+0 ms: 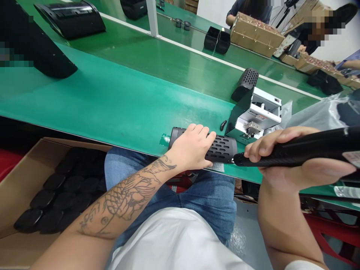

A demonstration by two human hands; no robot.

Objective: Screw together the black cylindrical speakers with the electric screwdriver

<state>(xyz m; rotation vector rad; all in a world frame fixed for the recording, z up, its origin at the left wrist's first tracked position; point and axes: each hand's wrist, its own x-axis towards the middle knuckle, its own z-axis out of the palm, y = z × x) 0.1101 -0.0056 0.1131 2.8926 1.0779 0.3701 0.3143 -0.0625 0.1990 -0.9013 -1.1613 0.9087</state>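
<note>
My left hand (pixel 194 146) is wrapped over a black slotted cylindrical housing (pixel 223 147) lying on its side at the bench's near edge. My right hand (pixel 284 150) grips a black electric screwdriver (pixel 315 144), held roughly level. Its tip meets the right end of the housing; whether a screw sits there is too small to tell. Just beyond stands a screw feeder (pixel 254 116) with a white top and metal front. A small black piece (pixel 223 125) lies beside it. Green tape (pixel 164 140) shows left of the housing.
An open cardboard box (pixel 33 157) of several black parts (pixel 54 181) stands at lower left. Another perforated housing (pixel 246 83) is behind the feeder, plastic bags (pixel 315 110) to its right. Black shells (pixel 73 20) lie at far left. Other people (pixel 250 11) work across the bench.
</note>
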